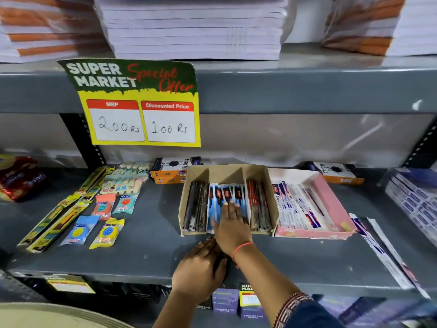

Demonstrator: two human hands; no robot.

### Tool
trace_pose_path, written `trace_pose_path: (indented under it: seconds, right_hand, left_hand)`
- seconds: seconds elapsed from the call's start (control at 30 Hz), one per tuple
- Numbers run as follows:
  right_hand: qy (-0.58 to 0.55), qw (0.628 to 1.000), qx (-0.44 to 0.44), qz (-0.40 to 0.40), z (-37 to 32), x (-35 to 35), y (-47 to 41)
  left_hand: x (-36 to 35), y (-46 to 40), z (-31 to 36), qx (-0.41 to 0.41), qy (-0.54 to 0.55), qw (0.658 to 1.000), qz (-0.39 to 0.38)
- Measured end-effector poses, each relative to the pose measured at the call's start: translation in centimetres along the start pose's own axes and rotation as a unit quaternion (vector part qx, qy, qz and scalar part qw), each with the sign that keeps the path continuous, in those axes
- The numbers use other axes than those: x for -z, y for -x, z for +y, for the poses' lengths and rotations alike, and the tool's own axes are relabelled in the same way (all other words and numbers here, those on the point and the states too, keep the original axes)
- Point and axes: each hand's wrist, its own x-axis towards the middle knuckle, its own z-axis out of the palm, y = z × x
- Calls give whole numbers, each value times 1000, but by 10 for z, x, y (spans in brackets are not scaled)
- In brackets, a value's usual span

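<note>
A brown cardboard box (268,183) with three compartments stands on the grey shelf (151,247). Its middle compartment holds blue pen packs (218,197). Dark pen packs (196,209) fill the left one and red-topped packs (259,204) the right one. My right hand (233,223) lies over the blue packs with straight fingers pressing on them. My left hand (201,266) rests palm down on the shelf just in front of the box, its fingertips partly hidden under my right wrist.
A pink box (329,200) of white pen packs sits right of the cardboard box. Sharpener and eraser packets (106,221) and long pencil packs (59,214) lie at left. Orange boxes (170,172) stand behind. A yellow price sign (142,102) hangs above.
</note>
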Motion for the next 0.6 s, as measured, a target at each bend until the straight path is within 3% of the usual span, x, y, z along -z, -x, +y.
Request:
trace_pose_path:
  seconds: [0.13, 0.27, 0.4, 0.5, 0.57, 0.6]
  right_hand:
    - [-47, 986, 75, 138, 4, 22, 32]
    - [-96, 929, 94, 345, 33, 48, 63]
    - [-172, 893, -17, 415, 84, 73, 72]
    - [-259, 832, -146, 468, 135, 88, 80]
    - [-290, 813, -235, 446, 172, 95, 88]
    - [-263, 827, -278, 412, 190, 96, 92]
  left_hand:
    - [-5, -1, 2, 13, -8, 1000, -15]
    - [-12, -3, 10, 35, -25, 999, -18]
    - [-32, -13, 45, -10, -18, 997, -73]
    - [-47, -27, 72, -49, -45, 994, -89]
    - [-53, -35, 91, -88, -54, 987, -123]
    - [-55, -40, 98, -108, -53, 983, -140]
